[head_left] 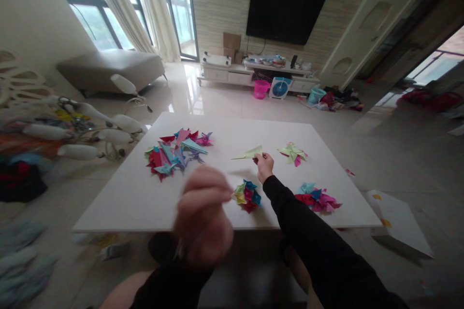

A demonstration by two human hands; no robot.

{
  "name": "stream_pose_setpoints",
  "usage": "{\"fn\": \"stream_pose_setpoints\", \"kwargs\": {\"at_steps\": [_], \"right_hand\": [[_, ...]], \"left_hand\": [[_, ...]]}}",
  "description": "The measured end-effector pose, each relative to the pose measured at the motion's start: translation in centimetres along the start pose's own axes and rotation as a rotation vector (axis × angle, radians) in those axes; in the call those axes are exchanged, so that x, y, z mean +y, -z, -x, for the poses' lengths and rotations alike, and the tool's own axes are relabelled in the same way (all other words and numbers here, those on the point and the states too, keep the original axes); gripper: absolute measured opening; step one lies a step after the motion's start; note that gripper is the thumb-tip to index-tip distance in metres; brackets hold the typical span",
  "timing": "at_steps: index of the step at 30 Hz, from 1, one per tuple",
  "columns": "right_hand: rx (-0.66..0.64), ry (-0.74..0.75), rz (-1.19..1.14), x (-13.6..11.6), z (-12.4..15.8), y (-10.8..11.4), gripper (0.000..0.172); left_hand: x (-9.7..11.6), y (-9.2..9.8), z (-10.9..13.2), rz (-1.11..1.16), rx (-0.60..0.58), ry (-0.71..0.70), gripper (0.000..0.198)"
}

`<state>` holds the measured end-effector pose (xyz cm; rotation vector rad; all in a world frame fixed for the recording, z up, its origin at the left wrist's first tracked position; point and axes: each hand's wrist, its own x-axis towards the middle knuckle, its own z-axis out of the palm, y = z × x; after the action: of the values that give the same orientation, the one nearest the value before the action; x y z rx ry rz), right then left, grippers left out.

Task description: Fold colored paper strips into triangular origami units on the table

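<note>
No text, brand, number or sign could be read anywhere. Beyond the white table [232,128], any marking on the black television [288,5], the cardboard boxes [232,40] or the blue-and-white fan [280,88] was too small or soft to make out. Right of the table, the white box [402,231] bore orange patches [377,197]; whether these carried lettering could not be told.
</note>
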<state>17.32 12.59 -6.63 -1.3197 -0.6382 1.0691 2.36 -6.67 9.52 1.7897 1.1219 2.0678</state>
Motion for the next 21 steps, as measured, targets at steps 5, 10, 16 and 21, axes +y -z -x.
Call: {"fn": "stream_pose_setpoints", "kwargs": {"at_steps": [5,10,16,21], "right_hand": [[0.014,-0.015,0.135,2.3,-4.6,-4.0,0.023],[-0.004,0.006,0.379,4.6,-6.6,-4.4,0.024],[-0.107,0.209,0.716,5.2,-6.2,-4.9,0.016],[-0.463,0.365,0.909,7.0,-3.0,-10.8,0.005]], "left_hand": [[-4.7,-0.9,1.0,-0.198,-0.618,0.260,0.011],[-6.7,-0.6,1.4,-0.335,-0.719,0.371,0.014],[-6.9,-1.3,1.1,-0.348,-0.733,0.366,0.014],[-6.6,-1.5,0.7,-0.310,-0.670,0.380,0.016]]}}
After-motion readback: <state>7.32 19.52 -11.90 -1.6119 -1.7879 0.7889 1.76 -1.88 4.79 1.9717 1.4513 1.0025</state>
